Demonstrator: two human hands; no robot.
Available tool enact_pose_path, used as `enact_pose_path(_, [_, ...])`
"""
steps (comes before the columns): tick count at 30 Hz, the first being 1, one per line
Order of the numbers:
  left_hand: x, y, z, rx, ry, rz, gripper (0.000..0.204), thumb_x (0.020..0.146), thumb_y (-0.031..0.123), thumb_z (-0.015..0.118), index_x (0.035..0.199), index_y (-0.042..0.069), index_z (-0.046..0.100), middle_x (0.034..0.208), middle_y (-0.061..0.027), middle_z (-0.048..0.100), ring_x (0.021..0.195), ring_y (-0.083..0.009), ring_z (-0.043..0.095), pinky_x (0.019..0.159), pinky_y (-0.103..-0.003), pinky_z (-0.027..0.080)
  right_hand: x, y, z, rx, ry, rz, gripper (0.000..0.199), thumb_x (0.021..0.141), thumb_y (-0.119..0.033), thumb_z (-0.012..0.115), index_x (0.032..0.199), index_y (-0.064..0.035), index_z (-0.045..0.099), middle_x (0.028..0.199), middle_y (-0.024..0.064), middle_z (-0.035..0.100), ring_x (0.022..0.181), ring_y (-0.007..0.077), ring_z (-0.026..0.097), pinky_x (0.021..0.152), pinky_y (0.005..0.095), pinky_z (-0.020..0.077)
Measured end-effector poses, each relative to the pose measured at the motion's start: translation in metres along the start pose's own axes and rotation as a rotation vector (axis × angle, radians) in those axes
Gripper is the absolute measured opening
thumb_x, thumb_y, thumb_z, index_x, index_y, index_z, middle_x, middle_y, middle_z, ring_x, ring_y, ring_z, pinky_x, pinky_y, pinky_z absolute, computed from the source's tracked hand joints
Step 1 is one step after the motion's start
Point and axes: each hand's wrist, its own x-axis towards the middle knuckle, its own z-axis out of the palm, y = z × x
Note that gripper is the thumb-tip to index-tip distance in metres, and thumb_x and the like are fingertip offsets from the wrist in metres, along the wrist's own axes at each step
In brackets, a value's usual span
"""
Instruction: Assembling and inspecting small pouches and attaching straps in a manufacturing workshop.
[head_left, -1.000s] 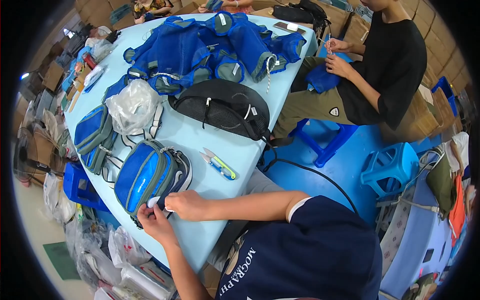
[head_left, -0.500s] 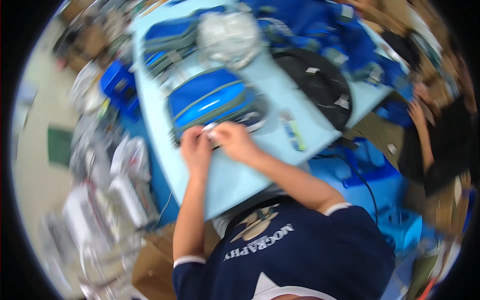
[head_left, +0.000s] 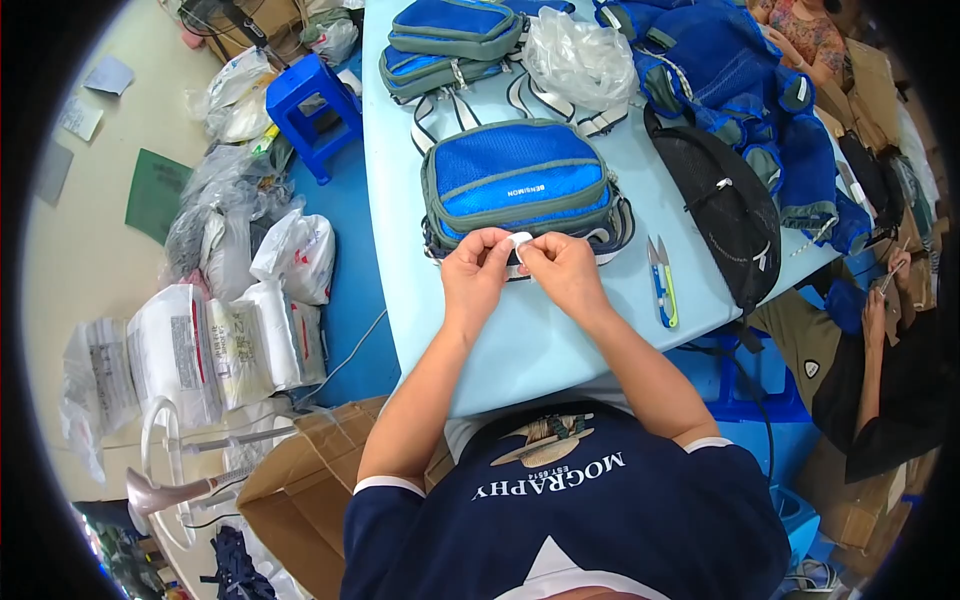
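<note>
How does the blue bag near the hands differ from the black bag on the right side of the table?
The blue bag is bright blue with grey trim; the black bag is all dark mesh. The blue bag is boxy, the black bag long and curved. Both hands touch a white piece by the blue bag; nobody touches the black bag. Both lie on the light blue table.

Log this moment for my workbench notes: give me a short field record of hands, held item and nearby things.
left hand: pinching a small white strip
right hand: pinching the same strip
behind hands: blue waist bag with grey trim
right of hands: thread snips
surface: light blue table
further back: black mesh bag, clear plastic bag
</note>
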Motion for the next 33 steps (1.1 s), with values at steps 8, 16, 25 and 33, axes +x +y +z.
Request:
enact_pose_path(8, [0.002,-0.006,0.003,0.085,-0.082,0.088,0.004,0.088,0.006,0.056,0.089,0.003,0.058,0.070,0.0038,0.054,0.056,-0.0014,0.044,0.048,-0.017,0.035,0.004,0.011,0.004,0.067,0.091,-0.091,0.019,0.079,-0.017,0.060,0.074,0.0009,0.064,0.065,0.0095,0.065,0.055,0.0114,0.058,0.051,0.0273,0.0442])
enact_pose_path(16, [-0.001,-0.006,0.001,0.200,-0.025,0.106,0.005,0.088,0.007,0.056,0.087,0.002,0.058,0.070,0.0033,0.056,0.057,-0.0027,0.046,0.049,-0.018,0.038,-0.005,0.013,0.008,0.001,0.103,-0.267,0.017,0.081,-0.020,0.060,0.079,-0.0037,0.064,0.066,0.0125,0.062,0.055,0.0192,0.059,0.052,0.0322,0.0441])
enact_pose_path(25, [-0.007,-0.013,0.002,0.205,-0.022,0.208,0.003,0.085,0.001,0.057,0.087,0.001,0.059,0.077,-0.0030,0.061,0.067,-0.0075,0.055,0.061,-0.022,0.045,-0.006,-0.005,0.005,-0.231,0.167,-0.152,0.018,0.077,-0.017,0.061,0.073,0.0000,0.064,0.062,0.0080,0.064,0.056,0.0110,0.057,0.053,0.0273,0.0453])
enact_pose_path(33, [-0.008,0.002,0.008,0.418,-0.043,0.399,0.004,0.084,-0.001,0.056,0.086,0.002,0.058,0.079,-0.0088,0.061,0.067,-0.0166,0.060,0.063,-0.026,0.048,-0.003,0.005,0.002,0.037,0.097,-0.150,0.019,0.076,-0.020,0.060,0.071,-0.0020,0.065,0.064,0.0096,0.065,0.057,0.0170,0.062,0.055,0.0303,0.0472])
